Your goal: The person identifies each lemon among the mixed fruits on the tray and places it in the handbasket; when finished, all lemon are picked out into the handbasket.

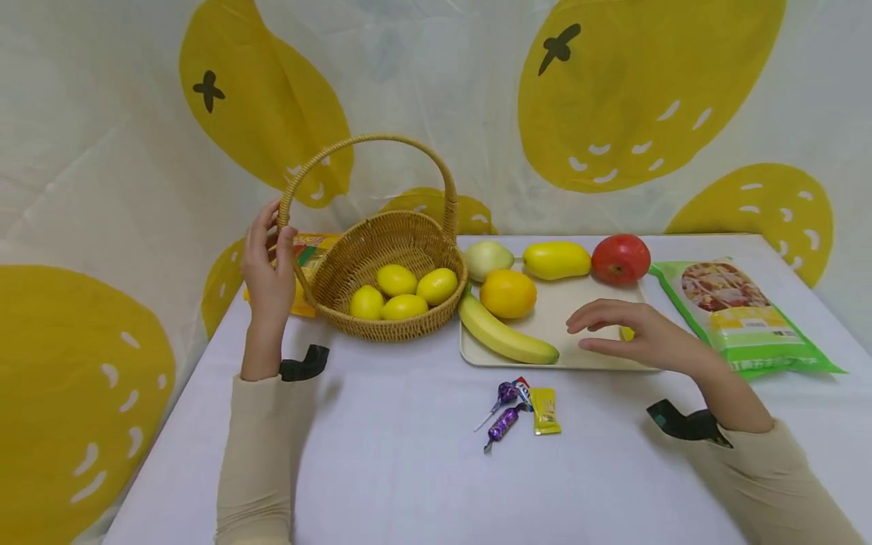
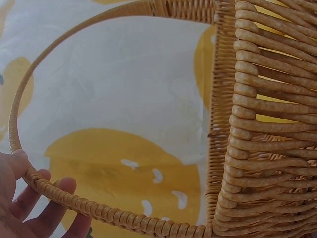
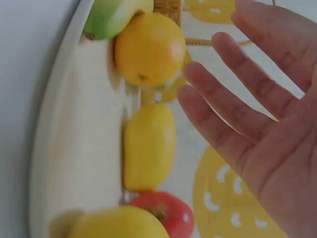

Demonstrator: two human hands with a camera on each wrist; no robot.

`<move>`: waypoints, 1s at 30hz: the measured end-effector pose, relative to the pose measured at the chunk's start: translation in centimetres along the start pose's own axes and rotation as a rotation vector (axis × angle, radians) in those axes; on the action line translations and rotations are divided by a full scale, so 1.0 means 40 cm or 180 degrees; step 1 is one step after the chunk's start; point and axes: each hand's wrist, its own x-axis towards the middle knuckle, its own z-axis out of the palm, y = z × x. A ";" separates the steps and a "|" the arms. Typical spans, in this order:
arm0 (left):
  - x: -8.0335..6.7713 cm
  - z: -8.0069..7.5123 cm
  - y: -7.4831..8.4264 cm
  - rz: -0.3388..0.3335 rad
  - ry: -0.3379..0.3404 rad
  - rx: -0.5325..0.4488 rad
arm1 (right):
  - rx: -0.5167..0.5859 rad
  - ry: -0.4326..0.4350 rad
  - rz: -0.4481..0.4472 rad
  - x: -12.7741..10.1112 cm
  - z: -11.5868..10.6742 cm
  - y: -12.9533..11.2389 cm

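Observation:
My left hand (image 1: 269,265) holds the arched handle (image 2: 99,207) of a wicker basket (image 1: 381,327) at its left side, thumb on one side and fingers on the other. Several lemons (image 1: 403,307) lie inside the basket. My right hand (image 1: 633,333) hovers over the right part of a cream tray (image 1: 545,325), fingers spread and nothing between them. Beneath it a yellow fruit (image 3: 121,225) is mostly hidden in the head view. The tray also bears a banana (image 1: 504,333), an orange (image 1: 508,294), a yellow mango (image 1: 557,260), a red apple (image 1: 621,259) and a pale green fruit (image 1: 487,260).
In front of the tray lie a purple lollipop (image 1: 506,393), a purple wrapped candy (image 1: 502,425) and a yellow packet (image 1: 545,411). A green food bag (image 1: 749,318) lies right of the tray. Behind the basket's left side is an orange package (image 1: 303,303).

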 end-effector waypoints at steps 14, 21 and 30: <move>-0.013 -0.012 0.090 0.0058 0.0067 0.0017 | -0.0299 0.0077 0.0393 -0.079 -0.096 0.043; -0.001 0.000 0.037 -0.0011 0.0033 0.0032 | -0.0435 -0.0126 0.0941 -0.108 -0.103 0.079; 0.001 0.002 -0.001 -0.0037 0.0012 0.0020 | -0.0262 -0.0583 0.1189 -0.132 -0.101 0.115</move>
